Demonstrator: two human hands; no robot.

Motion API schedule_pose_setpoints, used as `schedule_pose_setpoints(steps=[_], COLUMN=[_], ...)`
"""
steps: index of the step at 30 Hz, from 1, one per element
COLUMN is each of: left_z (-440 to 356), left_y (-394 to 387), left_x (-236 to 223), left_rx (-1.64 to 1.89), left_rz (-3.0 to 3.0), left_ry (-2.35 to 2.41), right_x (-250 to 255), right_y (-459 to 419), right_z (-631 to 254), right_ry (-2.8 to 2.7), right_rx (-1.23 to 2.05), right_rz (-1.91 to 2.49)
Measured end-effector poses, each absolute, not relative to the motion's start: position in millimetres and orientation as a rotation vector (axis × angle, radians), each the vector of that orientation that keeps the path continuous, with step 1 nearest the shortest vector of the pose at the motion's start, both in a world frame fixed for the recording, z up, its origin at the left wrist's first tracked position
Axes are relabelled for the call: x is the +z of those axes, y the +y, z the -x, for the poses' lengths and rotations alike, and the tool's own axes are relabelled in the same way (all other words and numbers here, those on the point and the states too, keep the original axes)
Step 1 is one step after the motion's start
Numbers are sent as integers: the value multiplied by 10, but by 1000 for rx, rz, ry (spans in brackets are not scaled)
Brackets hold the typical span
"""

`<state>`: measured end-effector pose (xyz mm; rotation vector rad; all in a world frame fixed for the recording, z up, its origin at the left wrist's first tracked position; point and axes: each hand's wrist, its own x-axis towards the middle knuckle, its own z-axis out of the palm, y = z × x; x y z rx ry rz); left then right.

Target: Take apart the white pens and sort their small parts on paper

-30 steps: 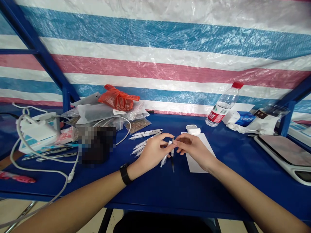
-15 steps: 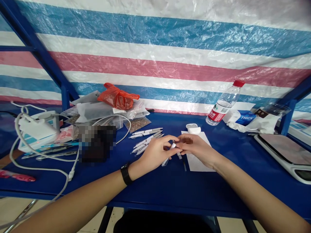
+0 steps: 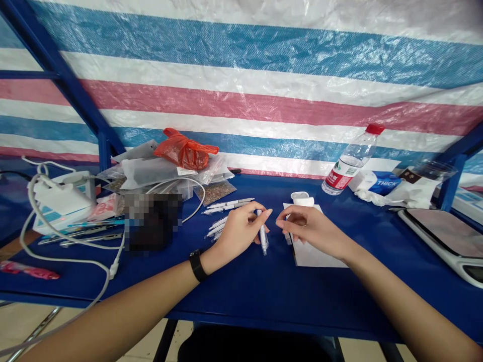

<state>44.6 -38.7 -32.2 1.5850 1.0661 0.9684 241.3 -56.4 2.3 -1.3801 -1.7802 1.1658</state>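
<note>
My left hand [image 3: 240, 230] pinches a white pen barrel [image 3: 262, 237], held nearly upright with its tip down over the blue table [image 3: 241, 286]. A short gap lies between it and my right hand [image 3: 306, 227], whose curled fingers hold a thin dark refill [image 3: 289, 240] over a white sheet of paper [image 3: 315, 251]. Several white pens [image 3: 226, 206] lie in a loose pile just behind my left hand. A black watch [image 3: 197, 265] sits on my left wrist.
Clear bags and a red plastic bag [image 3: 184, 152] are heaped at the back left, beside a white charger with cables [image 3: 56, 201]. A small white case [image 3: 303, 199], a water bottle [image 3: 349, 163], tissue packs [image 3: 383, 185] and a tablet [image 3: 441, 231] lie to the right.
My hands were joined over the pen and refill; now they have drawn apart. The left keeps the white barrel, turned more upright; the right pulled the thin refill away to the right.
</note>
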Motion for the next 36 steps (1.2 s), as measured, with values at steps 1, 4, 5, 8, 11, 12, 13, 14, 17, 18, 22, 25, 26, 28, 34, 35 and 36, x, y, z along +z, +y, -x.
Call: schedule_pose_setpoints(steps=[1,4,5,8,11,12,13,14,17,18,22,25,26,28,34,35,36], left_z=[-460,-493,-499,-494,-459,-441,-421,-396,-292,-250,-108,-94,-105,-136,-222,-241,-264], left_y=[-388,-393,-393,-391,-385,-384,-384,-384,-385,-384,-375,-383,-389,-404,-433,-438,-444], left_x=[-332,-341,-337,-311,-281,-268,-250,-228,-136,-101,5,41,46,52,31,13,-13], left_rx=[978,980,969,911,863,852,836,812,673,619,310,89,56,31,126,211,319], left_rz=[-1584,-1616,-1635,-1682,-1786,-1873,-1983,-2105,-2426,-2505,-2632,-2626,-2622,-2607,-2595,-2626,-2671], left_ry=[1066,1079,1085,1120,1191,1237,1295,1362,1558,1618,1770,1769,1768,1761,1725,1683,1615], right_x=[3,-44,-47,-9,60,79,92,101,104,102,102,102,99,94,102,103,101], right_y=[-586,-615,-606,-532,-443,-423,-411,-405,-416,-423,-436,-422,-416,-408,-428,-438,-449], right_z=[-2373,-2315,-2329,-2467,-2641,-2682,-2710,-2724,-2708,-2695,-2677,-2709,-2720,-2734,-2694,-2673,-2645], right_ry=[-1790,-1826,-1831,-1799,-1742,-1732,-1727,-1728,-1727,-1725,-1687,-1640,-1632,-1631,-1672,-1686,-1703], right_rx=[1222,1217,1152,781,495,462,446,437,422,422,402,367,362,359,388,424,490], right_rz=[1342,1293,1302,1407,1531,1558,1574,1582,1568,1560,1582,1616,1621,1619,1573,1559,1539])
